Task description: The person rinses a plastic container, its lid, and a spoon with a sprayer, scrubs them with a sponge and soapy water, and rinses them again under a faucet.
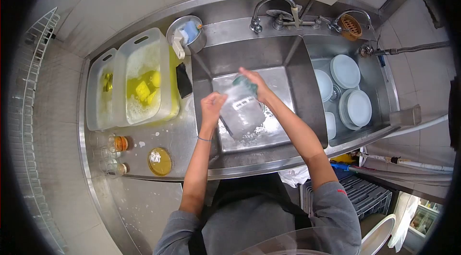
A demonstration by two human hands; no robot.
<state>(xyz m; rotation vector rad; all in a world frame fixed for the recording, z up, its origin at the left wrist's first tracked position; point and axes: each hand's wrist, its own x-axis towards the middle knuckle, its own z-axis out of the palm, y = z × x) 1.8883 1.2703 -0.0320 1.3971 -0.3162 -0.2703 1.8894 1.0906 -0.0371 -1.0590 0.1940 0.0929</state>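
Over the middle sink basin, a clear, see-through container hangs between the two hands, blurred at its edges. My left hand is closed at the container's left side, its fingers curled in. On the upper right side, my right hand is pressed against the container with something green under the fingers, perhaps a scouring pad. Bits of foam or water lie on the basin floor below. The container's exact shape is hard to make out.
Two plastic tubs hold yellow soapy water at the left, near a metal pot. Glasses and a yellow dish stand on the left counter. White plates fill the right basin. A faucet rises behind.
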